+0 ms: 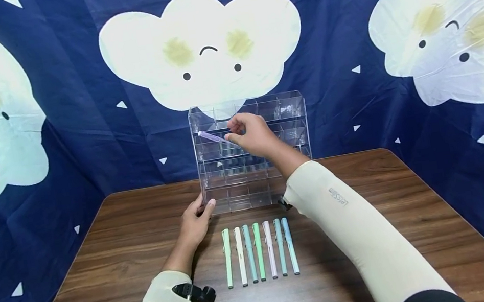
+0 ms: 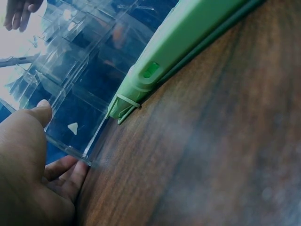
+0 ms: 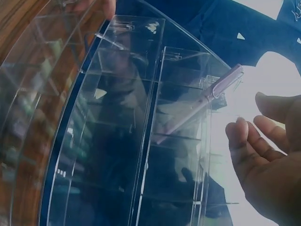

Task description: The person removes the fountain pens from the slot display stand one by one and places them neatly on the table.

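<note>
A clear plastic rack point(image 1: 249, 201) with tiers of small compartments stands upright toward the back of the table. My left hand point(image 1: 194, 226) grips its lower left corner, thumb in front and fingers behind, as the left wrist view also shows. One lilac capped pen point(image 3: 202, 101) leans at a slant in an upper tier. Beside that pen, my right hand point(image 3: 273, 174) has its fingers and thumb loosely bent and apart, with a gap between them and the pen. From the head view, the right hand overlaps the pen's lower end.
Several capped pens point(image 1: 259, 252) in green, white, blue and lilac lie in a row before the rack. A green pen point(image 2: 178, 42) looms close in the left wrist view. Behind the wooden table point(image 1: 141, 227) hangs a blue curtain point(image 1: 85, 157) with cloud faces.
</note>
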The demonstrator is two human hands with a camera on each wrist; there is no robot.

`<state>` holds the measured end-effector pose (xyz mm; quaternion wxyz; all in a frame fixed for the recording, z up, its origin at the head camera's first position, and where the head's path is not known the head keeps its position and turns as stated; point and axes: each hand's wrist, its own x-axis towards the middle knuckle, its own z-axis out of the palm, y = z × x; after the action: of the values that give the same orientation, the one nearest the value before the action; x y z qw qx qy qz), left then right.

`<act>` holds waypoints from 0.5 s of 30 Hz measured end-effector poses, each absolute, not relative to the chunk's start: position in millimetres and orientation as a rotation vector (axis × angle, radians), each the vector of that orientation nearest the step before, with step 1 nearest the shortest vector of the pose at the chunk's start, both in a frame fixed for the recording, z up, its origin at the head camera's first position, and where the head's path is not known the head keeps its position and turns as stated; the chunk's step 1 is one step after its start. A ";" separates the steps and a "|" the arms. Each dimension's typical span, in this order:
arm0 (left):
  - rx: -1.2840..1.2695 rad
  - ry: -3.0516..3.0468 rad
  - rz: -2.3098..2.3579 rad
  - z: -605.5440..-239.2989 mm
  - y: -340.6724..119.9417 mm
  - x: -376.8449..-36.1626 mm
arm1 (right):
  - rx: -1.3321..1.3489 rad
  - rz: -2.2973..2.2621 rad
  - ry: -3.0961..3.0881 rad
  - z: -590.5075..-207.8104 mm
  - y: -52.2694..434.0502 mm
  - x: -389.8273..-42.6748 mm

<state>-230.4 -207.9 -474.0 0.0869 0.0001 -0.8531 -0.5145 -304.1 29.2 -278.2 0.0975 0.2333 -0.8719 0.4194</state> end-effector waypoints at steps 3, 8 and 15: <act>0.003 -2.535 -1.540 -476.0 -208.0 -230.4 | 0.684 1.285 -2.620 -278.9 22.5 -307.6; 0.006 -2.535 -1.518 -474.2 -207.7 -229.8 | 0.650 1.355 -2.671 -282.4 14.6 -312.1; 0.018 -2.568 -1.504 -472.1 -207.1 -229.4 | 0.608 1.322 -2.716 -293.8 7.2 -319.5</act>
<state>-229.4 -207.1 -472.1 0.0827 0.0059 -0.8599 -0.5037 -319.5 7.2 -293.8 0.0302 0.1971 -0.8810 0.4290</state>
